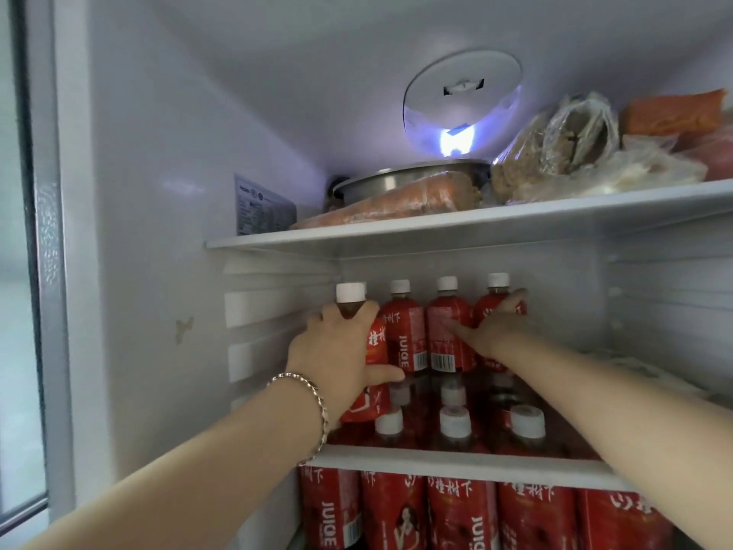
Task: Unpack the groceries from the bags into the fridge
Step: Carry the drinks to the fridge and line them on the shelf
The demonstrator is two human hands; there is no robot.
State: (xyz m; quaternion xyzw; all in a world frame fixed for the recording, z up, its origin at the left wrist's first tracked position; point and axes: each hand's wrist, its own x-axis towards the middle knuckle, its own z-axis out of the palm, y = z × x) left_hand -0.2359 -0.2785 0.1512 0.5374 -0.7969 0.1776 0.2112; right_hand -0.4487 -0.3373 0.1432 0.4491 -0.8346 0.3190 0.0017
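Reaching into the fridge, both arms stretch over the middle shelf (456, 464), which is the glass shelf crowded with red juice bottles. The left hand (337, 351), with a chain bracelet (313, 402) at its wrist, is wrapped around the held bottle (377, 343) at the left end of that shelf. The fingers curl over its shoulder below the white cap, and the thumb hooks across the label. The wrist hides its base, so it is not clear whether it stands on the shelf.

The right hand (496, 327) lies against the back-row bottles (408, 331) at the rear of the middle shelf. Its fingers are draped over the rightmost one and its thumb is spread across the neighbour. Whether it grips or only presses cannot be told.

Front-row bottles (454, 420) stand close together along the middle shelf's front edge, between the viewer and the back row, and both forearms pass above their caps. A pale packet (634, 371) lies at the right end of the middle shelf.

Under the middle shelf, lower bottles (460, 514) with the same red labels fill the width.

Above the middle shelf, the upper shelf (476, 220) carries a steel pan (416, 176) with a long orange wrapped package (396, 200) in front of it. Clear bags of food (555, 152) are heaped to the right, beneath a lit round lamp (456, 140).
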